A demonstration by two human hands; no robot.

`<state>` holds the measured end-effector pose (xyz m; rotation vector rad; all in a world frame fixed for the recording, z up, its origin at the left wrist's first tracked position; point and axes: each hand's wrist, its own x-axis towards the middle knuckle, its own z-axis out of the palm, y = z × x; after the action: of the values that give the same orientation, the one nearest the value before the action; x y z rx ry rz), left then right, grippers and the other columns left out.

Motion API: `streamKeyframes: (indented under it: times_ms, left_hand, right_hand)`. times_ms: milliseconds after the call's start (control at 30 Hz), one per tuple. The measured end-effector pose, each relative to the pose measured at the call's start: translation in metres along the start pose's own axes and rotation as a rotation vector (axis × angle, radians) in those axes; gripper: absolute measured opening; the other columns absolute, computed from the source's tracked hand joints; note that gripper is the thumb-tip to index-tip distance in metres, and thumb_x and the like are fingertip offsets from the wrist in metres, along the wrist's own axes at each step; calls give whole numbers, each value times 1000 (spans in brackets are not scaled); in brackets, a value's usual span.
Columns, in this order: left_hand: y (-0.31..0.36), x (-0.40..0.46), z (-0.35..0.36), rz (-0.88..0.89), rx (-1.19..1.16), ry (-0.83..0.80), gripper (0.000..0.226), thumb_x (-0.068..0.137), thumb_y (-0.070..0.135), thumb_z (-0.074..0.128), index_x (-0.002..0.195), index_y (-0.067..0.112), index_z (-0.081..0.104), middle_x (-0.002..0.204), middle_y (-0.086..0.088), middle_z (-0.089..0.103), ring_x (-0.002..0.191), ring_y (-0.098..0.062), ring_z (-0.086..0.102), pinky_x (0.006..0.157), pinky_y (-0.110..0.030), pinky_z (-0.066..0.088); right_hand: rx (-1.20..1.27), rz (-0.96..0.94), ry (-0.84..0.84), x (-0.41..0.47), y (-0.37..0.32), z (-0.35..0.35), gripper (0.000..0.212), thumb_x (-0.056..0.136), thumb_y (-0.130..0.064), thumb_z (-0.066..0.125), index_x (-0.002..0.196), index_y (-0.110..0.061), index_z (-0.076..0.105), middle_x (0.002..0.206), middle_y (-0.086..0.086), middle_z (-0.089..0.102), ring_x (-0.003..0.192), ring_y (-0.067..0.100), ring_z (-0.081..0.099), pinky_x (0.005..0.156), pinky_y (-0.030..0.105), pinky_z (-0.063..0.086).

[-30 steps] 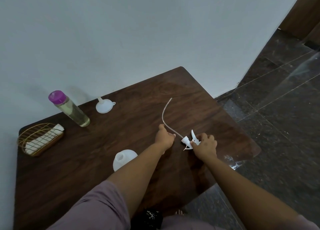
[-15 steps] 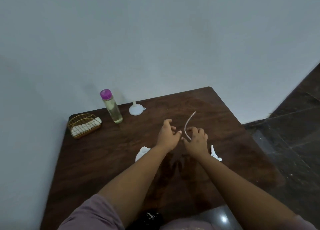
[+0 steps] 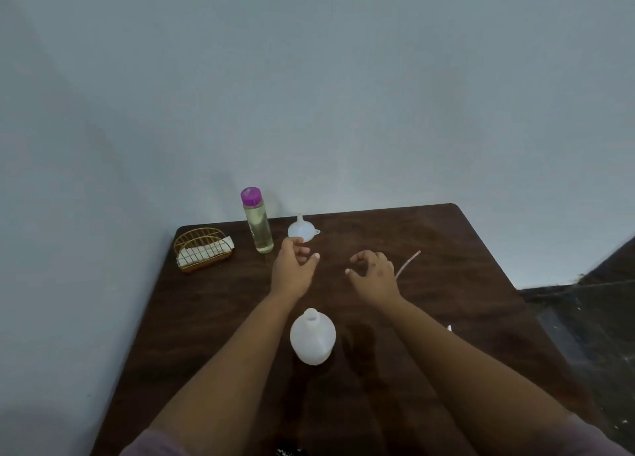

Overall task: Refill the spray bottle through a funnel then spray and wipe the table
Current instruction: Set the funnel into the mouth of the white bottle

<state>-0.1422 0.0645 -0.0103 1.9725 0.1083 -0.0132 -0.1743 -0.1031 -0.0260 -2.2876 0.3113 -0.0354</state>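
Note:
A white spray bottle body stands open-necked on the dark wooden table, between my forearms. The sprayer head lies at the right, mostly hidden behind my right forearm; its dip tube shows beyond my right hand. A white funnel sits upside down near the back edge. Beside it stands a clear bottle of pale yellow liquid with a purple cap. My left hand hovers just in front of the funnel, fingers apart and empty. My right hand is also empty with fingers curled apart.
A gold wire basket holding a folded white cloth sits at the back left corner. A pale wall runs behind and to the left of the table. Dark tiled floor lies to the right.
My right hand let go of the sprayer head, which now lies on the table at the right. Both hands moved forward toward the funnel. The camera tilted up and left.

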Motion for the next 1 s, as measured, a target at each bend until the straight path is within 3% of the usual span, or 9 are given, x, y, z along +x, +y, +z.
streamKeyframes:
  times_ms: [133, 300, 433, 600, 700, 1000]
  left_hand:
    - [-20, 14, -12, -99, -8, 11, 41, 89, 22, 68, 126, 20, 49, 104, 5, 60, 97, -10, 60, 89, -33, 53]
    - [-53, 35, -24, -219, 126, -29, 48, 90, 23, 68, 133, 20, 46, 119, 1, 59, 106, -13, 59, 92, -31, 52]
    - [-84, 49, -28, -285, 310, -121, 56, 90, 26, 68, 139, 20, 42, 134, -3, 54, 122, -19, 53, 101, -37, 48]
    - [-107, 72, -25, -263, 451, -194, 61, 90, 31, 67, 142, 17, 40, 141, -6, 49, 132, -22, 45, 108, -39, 42]
    - [-112, 85, -18, -247, 432, -214, 61, 89, 31, 67, 142, 16, 40, 139, -6, 50, 131, -21, 45, 109, -38, 41]
    - [-120, 109, -12, -171, 344, -259, 59, 89, 31, 67, 140, 19, 41, 134, -1, 51, 126, -18, 47, 106, -39, 44]
  right_hand:
    - [-4, 12, -24, 24, -3, 11, 14, 89, -28, 64, 101, -25, 58, 112, -3, 50, 111, 17, 46, 91, 28, 41]
    - [13, 37, -115, 52, -5, 30, 11, 90, -24, 64, 97, -23, 57, 104, 0, 60, 93, 14, 56, 76, 23, 41]
    - [-78, 37, -150, 75, -3, 52, 16, 88, -29, 65, 101, -26, 56, 109, -1, 56, 107, 19, 52, 92, 32, 46]
    - [-185, 38, -183, 113, -10, 75, 36, 89, -30, 65, 121, -19, 53, 124, 6, 47, 121, 26, 42, 102, 36, 38]
    - [-213, 38, -180, 138, -14, 91, 46, 85, -32, 69, 125, -17, 50, 129, 8, 44, 126, 28, 39, 104, 37, 36]
    - [-241, 59, -244, 211, -31, 132, 104, 61, -49, 86, 143, -10, 34, 146, 7, 35, 137, 26, 29, 111, 42, 34]
